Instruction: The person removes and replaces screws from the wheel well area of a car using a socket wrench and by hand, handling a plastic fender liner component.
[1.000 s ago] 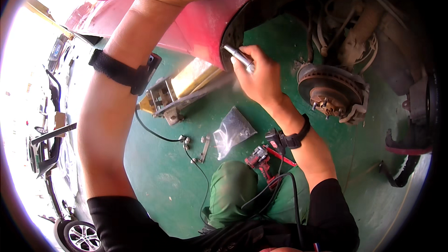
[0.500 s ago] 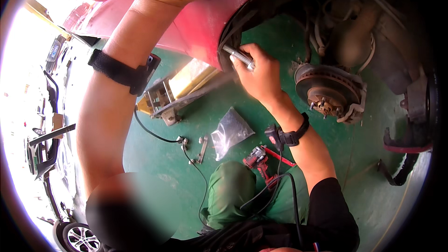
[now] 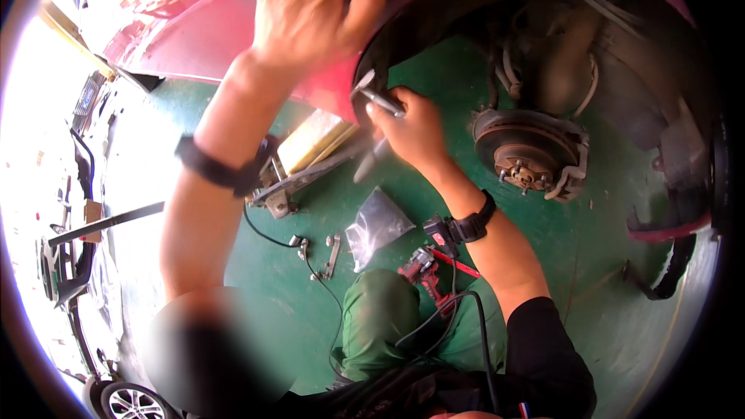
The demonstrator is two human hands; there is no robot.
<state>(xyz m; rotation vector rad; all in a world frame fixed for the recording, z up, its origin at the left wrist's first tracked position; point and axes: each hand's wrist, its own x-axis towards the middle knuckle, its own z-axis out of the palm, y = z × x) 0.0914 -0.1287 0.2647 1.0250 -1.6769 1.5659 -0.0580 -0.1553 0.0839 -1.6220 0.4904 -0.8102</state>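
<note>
My left hand lies on the red car body panel just above the wheel arch, its fingers stretched out and thumb apart. Nothing shows in it. My right hand is closed round a silver metal hand tool at the front edge of the wheel arch. One end of the tool reaches the arch's edge, and a blurred light shaft hangs below my fingers. The exact kind of tool cannot be made out. Right of this hand is the bare brake disc with its hub studs.
A clear plastic bag lies on the green floor near a red-and-black power tool and a small metal strip. A yellow-topped metal stand is under the panel. Black cables run by my knees.
My left hand has come lower into view, with its fingers now spread on the panel. The tool in my right hand has changed angle, and the view has shifted slightly.
</note>
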